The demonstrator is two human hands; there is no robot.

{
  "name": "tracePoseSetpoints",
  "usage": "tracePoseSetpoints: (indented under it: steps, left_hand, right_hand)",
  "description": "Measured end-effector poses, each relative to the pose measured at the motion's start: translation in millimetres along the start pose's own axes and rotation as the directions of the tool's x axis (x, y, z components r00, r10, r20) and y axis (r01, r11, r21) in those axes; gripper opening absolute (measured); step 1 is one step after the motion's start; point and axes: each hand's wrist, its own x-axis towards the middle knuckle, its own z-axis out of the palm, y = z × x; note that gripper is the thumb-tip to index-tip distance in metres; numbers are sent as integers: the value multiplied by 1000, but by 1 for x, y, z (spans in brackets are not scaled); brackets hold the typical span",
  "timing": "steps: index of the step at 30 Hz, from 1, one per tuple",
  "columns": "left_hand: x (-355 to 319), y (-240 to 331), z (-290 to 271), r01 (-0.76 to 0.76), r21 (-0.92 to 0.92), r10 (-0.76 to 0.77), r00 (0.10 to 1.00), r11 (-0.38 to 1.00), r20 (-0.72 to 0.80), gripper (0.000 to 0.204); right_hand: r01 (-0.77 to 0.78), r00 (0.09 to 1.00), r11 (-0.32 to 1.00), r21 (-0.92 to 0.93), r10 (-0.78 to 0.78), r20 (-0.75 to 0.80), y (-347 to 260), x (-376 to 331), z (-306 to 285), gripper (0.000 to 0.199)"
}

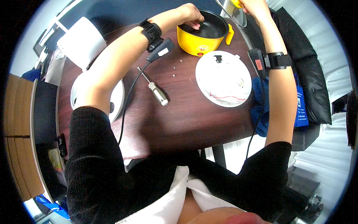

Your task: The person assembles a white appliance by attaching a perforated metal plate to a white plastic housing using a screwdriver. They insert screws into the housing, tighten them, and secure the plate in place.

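Note:
A yellow electric pot with a dark inside and a side handle stands at the far side of the table. My left hand reaches over its left rim, fingers curled down inside; whatever they pinch is hidden. At the top right edge, my right hand grips the yellow knob of a clear pot lid, held tilted beside the pot and partly cut off by the picture's edge. In front of the pot lies a round white base part, with a red wire and a black clip on it.
A screwdriver and small white crumbs lie on the brown table. Under my left forearm is a white round part; behind it stands a white cylindrical object. Cables trail from both wrist devices. A black cushioned seat borders the right side.

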Motion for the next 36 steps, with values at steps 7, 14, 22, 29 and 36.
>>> tracePoseSetpoints:
  steps: [7,14,22,29,36]
  left_hand:
    - [10,-12,-1,-236,189,217,969,953,114,17]
    - [-68,-23,-35,-406,276,472,849,871,-239,20]
    - [-118,-94,-18,-254,751,9,950,609,314,33]
    - [-131,-112,7,-392,700,-20,865,597,501,22]
    - [-135,-103,13,-403,714,111,901,572,419,26]
  right_hand:
    - [-8,1000,1000,8,8,15,8,-14,-2,18]
    - [-24,1000,996,88,23,12,19,-25,3,18]
    - [68,996,982,176,-78,51,26,-35,-18,17]
    - [45,997,993,105,-51,55,21,-39,-12,15]
    - [12,999,991,131,-16,31,27,-43,-14,15]
